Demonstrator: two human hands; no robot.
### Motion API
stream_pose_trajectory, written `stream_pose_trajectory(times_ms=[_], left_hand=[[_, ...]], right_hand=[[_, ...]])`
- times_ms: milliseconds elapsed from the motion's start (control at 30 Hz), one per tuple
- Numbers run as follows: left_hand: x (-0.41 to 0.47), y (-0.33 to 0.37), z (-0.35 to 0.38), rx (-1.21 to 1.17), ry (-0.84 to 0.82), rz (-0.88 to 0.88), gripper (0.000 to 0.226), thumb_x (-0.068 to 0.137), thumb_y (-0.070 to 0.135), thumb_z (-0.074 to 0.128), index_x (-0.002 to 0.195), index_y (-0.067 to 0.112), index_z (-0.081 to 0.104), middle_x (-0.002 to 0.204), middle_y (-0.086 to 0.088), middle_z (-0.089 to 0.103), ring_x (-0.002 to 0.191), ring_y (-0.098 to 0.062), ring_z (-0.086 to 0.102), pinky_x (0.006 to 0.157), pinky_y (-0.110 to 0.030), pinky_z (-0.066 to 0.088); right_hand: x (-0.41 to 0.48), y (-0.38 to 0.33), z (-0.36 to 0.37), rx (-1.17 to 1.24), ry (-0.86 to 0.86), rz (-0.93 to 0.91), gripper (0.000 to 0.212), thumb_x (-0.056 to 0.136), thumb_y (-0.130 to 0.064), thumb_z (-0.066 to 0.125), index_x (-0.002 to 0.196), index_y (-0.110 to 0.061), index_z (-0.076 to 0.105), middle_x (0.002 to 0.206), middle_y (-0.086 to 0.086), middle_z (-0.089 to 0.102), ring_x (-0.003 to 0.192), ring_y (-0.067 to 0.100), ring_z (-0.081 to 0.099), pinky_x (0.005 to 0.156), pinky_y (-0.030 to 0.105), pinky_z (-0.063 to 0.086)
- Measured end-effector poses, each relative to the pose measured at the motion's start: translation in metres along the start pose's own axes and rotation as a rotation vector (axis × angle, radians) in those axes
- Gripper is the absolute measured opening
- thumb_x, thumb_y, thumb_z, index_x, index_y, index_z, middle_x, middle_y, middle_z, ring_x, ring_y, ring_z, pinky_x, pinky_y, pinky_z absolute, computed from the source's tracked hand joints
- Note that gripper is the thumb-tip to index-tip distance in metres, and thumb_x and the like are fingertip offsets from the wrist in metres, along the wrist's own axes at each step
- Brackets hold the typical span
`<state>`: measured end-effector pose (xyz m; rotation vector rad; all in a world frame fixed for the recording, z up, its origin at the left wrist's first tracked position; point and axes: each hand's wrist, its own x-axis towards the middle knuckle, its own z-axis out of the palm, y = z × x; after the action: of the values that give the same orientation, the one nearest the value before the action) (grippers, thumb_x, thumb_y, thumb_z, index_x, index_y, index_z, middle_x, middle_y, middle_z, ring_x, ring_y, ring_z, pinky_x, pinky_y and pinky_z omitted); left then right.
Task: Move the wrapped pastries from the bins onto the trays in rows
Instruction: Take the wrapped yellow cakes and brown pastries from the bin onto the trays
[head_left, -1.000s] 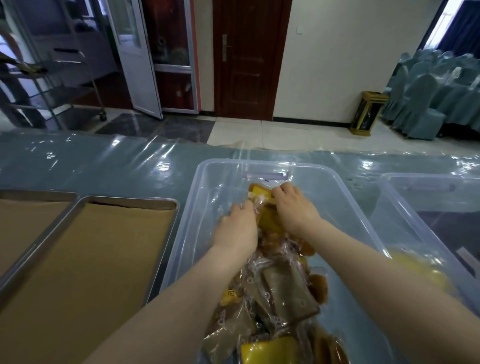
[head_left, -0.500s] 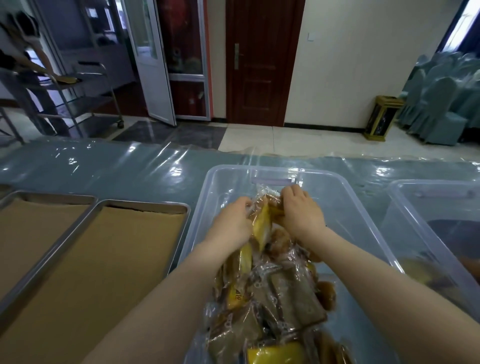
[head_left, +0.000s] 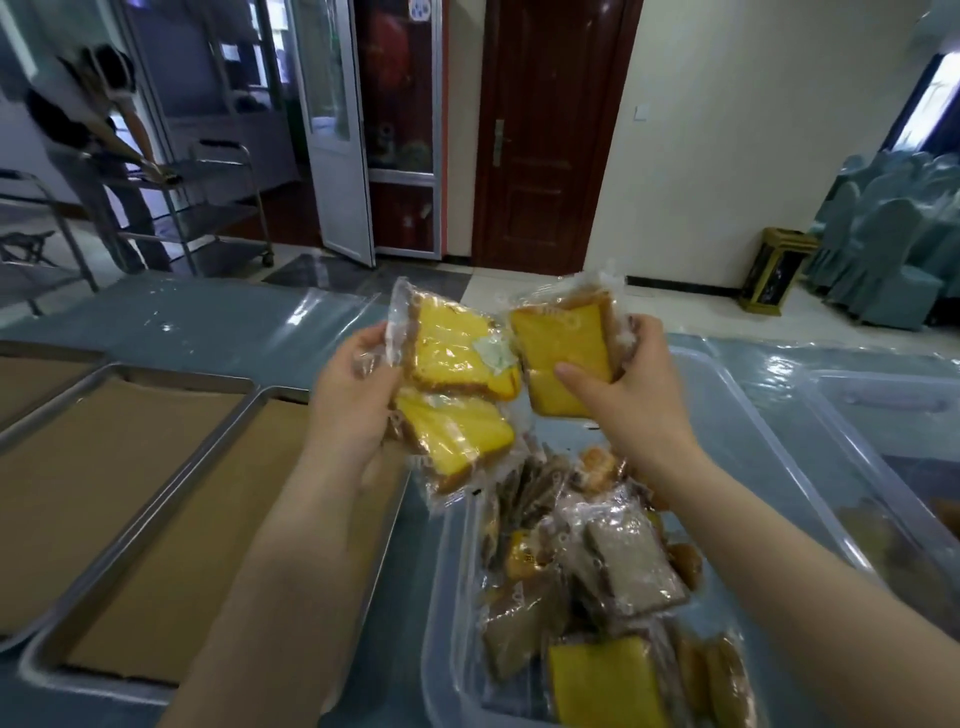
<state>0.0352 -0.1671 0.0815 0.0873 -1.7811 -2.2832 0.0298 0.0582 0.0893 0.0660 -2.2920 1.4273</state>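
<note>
My left hand (head_left: 353, 400) holds two wrapped yellow cake slices (head_left: 457, 384), one above the other, raised over the gap between tray and bin. My right hand (head_left: 631, 395) grips another wrapped yellow cake slice (head_left: 563, 358) just to their right, above the bin. Below lies the clear plastic bin (head_left: 769, 431) with several wrapped pastries (head_left: 597, 571), yellow and brown, heaped in its near half. The nearest metal tray (head_left: 171, 545), lined with brown paper, lies to the left of the bin with nothing on the paper.
A second paper-lined tray (head_left: 104, 441) lies further left and a third shows at the edge. Another clear bin (head_left: 893, 415) stands at the right. Clear film covers the blue table. A person bends over a steel trolley (head_left: 208, 208) at the back left.
Both hands have risen out of the bin with yellow cake slices and turned them face up. The view has shifted left, showing more of the trays.
</note>
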Motion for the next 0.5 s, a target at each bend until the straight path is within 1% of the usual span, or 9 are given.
stream_pose_trajectory(times_ms=[67,100,133,200,300,400,433,500], left_hand=[[-0.003,0.002,-0.031,-0.053,0.055,0.002,0.032,0.090,0.006,0.054,0.094,0.037,0.059,0.080,0.010,0.072,0.068,-0.012,0.070,0.050,-0.023,0.052],[-0.004,0.001,-0.049,-0.060,0.074,0.013,0.033,0.090,0.004,0.053,0.096,0.036,0.059,0.081,0.011,0.072,0.068,-0.010,0.069,0.050,-0.022,0.051],[-0.005,0.000,-0.068,-0.053,0.093,0.024,0.035,0.090,0.001,0.051,0.098,0.035,0.059,0.081,0.011,0.072,0.066,-0.008,0.068,0.049,-0.021,0.051],[-0.007,-0.004,-0.110,-0.023,0.142,0.023,0.040,0.089,-0.003,0.049,0.100,0.034,0.060,0.081,0.009,0.072,0.063,-0.006,0.066,0.046,-0.019,0.048],[-0.007,-0.016,-0.174,-0.016,0.224,-0.025,0.041,0.088,-0.003,0.050,0.100,0.035,0.062,0.086,0.005,0.071,0.065,-0.009,0.068,0.046,-0.023,0.050],[-0.002,-0.030,-0.229,0.038,0.225,-0.066,0.039,0.090,-0.001,0.049,0.103,0.034,0.061,0.090,0.004,0.071,0.071,-0.013,0.069,0.051,-0.028,0.053],[-0.001,-0.036,-0.246,0.064,0.214,-0.096,0.038,0.090,0.000,0.049,0.103,0.033,0.062,0.089,0.005,0.071,0.072,-0.014,0.070,0.053,-0.031,0.054],[0.001,-0.052,-0.277,0.140,0.170,-0.169,0.036,0.090,0.001,0.051,0.105,0.032,0.062,0.091,0.000,0.070,0.075,-0.021,0.070,0.060,-0.042,0.056]], right_hand=[[-0.013,-0.020,0.018,0.017,-0.082,-0.012,0.045,0.078,-0.027,0.075,0.103,-0.040,0.040,0.085,-0.019,0.059,0.072,-0.014,0.059,0.051,0.007,0.044],[-0.018,-0.029,0.029,0.004,-0.142,-0.010,0.042,0.078,-0.023,0.074,0.098,-0.041,0.041,0.083,-0.017,0.059,0.071,-0.014,0.059,0.050,0.008,0.045],[-0.024,-0.036,0.041,-0.018,-0.205,0.000,0.042,0.077,-0.020,0.073,0.096,-0.042,0.042,0.082,-0.015,0.061,0.071,-0.010,0.061,0.051,0.013,0.049],[-0.039,-0.049,0.067,-0.070,-0.282,0.012,0.042,0.076,-0.020,0.072,0.097,-0.041,0.043,0.084,-0.013,0.064,0.073,-0.001,0.064,0.060,0.025,0.056],[-0.057,-0.066,0.110,-0.182,-0.342,-0.003,0.044,0.079,-0.026,0.072,0.108,-0.036,0.041,0.085,-0.016,0.059,0.076,0.001,0.059,0.063,0.024,0.051],[-0.071,-0.079,0.146,-0.334,-0.433,-0.004,0.050,0.079,-0.028,0.071,0.118,-0.032,0.040,0.086,-0.016,0.054,0.080,0.007,0.057,0.067,0.031,0.051],[-0.076,-0.082,0.157,-0.394,-0.457,-0.005,0.052,0.078,-0.028,0.071,0.119,-0.031,0.039,0.085,-0.014,0.055,0.081,0.013,0.058,0.068,0.034,0.051],[-0.088,-0.085,0.177,-0.510,-0.481,-0.021,0.056,0.076,-0.029,0.070,0.120,-0.034,0.035,0.084,-0.008,0.057,0.080,0.020,0.059,0.068,0.037,0.051]])
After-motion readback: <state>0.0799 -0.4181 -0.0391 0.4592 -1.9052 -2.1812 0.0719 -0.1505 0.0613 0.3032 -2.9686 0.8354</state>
